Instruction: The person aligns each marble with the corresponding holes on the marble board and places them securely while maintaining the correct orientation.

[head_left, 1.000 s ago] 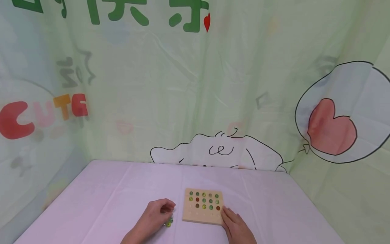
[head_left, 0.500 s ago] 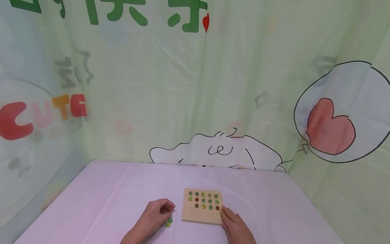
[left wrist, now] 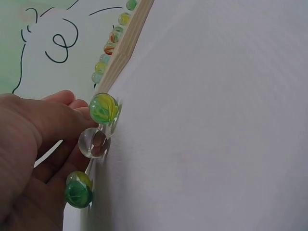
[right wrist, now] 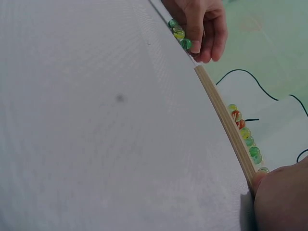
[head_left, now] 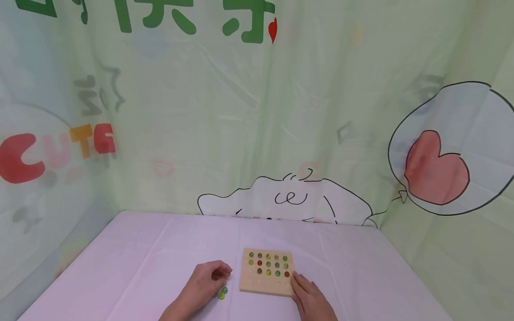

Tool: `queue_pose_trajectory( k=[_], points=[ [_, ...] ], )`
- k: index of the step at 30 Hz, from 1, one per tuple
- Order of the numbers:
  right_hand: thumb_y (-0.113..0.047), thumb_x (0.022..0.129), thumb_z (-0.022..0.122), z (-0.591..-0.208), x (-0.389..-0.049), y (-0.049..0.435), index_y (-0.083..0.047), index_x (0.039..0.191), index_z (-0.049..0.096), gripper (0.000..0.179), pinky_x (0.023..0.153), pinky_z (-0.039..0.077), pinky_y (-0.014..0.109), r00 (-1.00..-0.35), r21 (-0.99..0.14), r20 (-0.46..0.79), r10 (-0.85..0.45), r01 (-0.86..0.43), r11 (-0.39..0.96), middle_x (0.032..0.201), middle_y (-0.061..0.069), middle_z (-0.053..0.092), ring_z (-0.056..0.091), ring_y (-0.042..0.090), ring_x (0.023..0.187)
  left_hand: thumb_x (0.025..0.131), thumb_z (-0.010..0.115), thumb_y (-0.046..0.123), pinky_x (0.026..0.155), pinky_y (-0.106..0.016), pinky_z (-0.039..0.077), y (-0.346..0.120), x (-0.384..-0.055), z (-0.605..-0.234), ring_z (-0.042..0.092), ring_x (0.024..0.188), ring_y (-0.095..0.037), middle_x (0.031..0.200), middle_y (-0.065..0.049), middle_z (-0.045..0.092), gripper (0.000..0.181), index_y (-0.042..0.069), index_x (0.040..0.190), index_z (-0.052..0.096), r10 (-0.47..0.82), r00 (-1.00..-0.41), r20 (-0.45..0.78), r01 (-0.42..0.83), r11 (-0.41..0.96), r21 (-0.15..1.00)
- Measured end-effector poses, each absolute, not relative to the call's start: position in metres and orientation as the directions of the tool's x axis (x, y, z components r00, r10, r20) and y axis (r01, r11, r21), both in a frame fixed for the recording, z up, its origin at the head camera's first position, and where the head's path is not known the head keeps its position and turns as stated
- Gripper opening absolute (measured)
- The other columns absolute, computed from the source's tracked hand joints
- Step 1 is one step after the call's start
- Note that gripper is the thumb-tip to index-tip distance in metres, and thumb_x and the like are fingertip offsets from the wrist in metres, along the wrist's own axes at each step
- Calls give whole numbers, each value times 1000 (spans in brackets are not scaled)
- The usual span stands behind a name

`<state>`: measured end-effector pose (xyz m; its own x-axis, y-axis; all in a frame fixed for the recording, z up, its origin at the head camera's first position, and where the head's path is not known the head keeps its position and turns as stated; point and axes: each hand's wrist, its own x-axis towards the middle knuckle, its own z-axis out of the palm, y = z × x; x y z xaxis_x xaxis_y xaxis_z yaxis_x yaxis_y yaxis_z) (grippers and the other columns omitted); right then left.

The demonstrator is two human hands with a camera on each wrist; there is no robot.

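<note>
A light wooden board [head_left: 265,287] lies on the table, with glass marbles [head_left: 268,264] seated in rows of round hollows. Bare hollows show in its front row and at the left of the third row. My left hand [head_left: 205,280] is low on the table left of the board, fingers loosely bent, thumb and index tips apart. Beside its fingers sit several loose marbles: a yellow-green marble [left wrist: 103,108], a clear marble [left wrist: 91,143] and a dark green marble [left wrist: 78,193]. My right hand [head_left: 312,298] rests with straight fingers along the board's right edge, thumb [right wrist: 260,179] against its side.
A pale pink cloth covers the table [head_left: 180,240]. Behind and on both sides hangs a printed curtain [head_left: 225,125] with green characters, a balloon and line drawings; its lower edge meets the table's far edge.
</note>
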<state>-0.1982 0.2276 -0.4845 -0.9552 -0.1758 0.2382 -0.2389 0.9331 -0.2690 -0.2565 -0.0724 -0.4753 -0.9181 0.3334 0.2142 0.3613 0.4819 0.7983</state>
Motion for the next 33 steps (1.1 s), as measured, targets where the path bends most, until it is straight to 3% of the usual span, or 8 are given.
queue_pose_trajectory(
  k=[24,33],
  points=[
    [-20,92,67,-486,-199,229,-2,131,61,44,103,47,52,-954,-256,240,-177,-238,937,141,11,58,56,30,128,86,72,5,74,-16,55,-53,-265,-467,64,82,-2,92,0,74,13,12,97,73,307,-917,255,374,439,817],
    [-20,92,67,-485,-198,228,-2,131,62,43,102,47,52,-947,-260,261,-186,-255,931,140,11,58,57,30,127,86,74,7,76,-18,56,-43,-268,-463,65,83,-2,92,5,74,13,12,98,73,299,-920,253,368,437,821]
  ],
)
